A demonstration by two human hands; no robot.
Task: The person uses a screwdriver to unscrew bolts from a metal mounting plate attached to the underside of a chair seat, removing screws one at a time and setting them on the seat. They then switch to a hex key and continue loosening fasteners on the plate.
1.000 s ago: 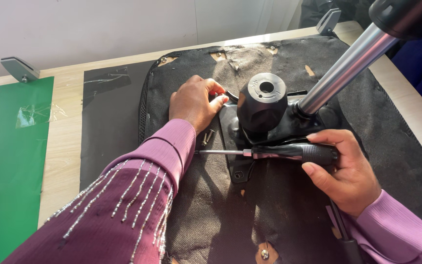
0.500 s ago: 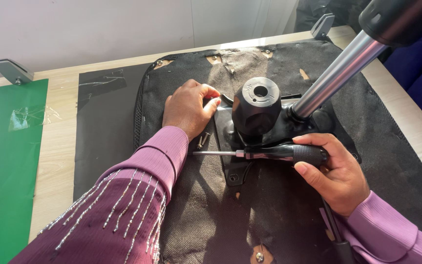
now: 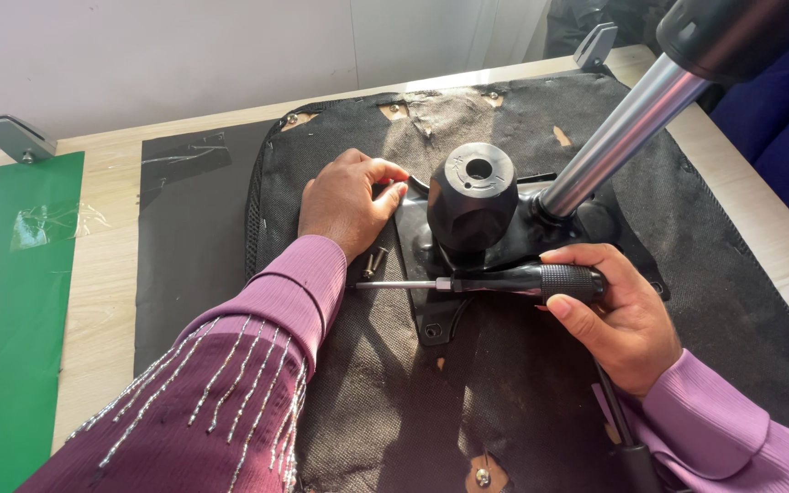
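Screwdriver lies crosswise in front of the black knob

Your right hand (image 3: 618, 319) is wrapped around the screwdriver (image 3: 495, 283) handle; its long axis runs level, tip pointing left toward your left sleeve. Two loose screws (image 3: 374, 263) lie just left of the knob (image 3: 475, 196), nearer your left hand (image 3: 349, 201), whose fingers curl down on the mounting plate (image 3: 431, 265) edge, pinching something small and red.

Head camera looks steeply down, close over the table (image 3: 111, 301).
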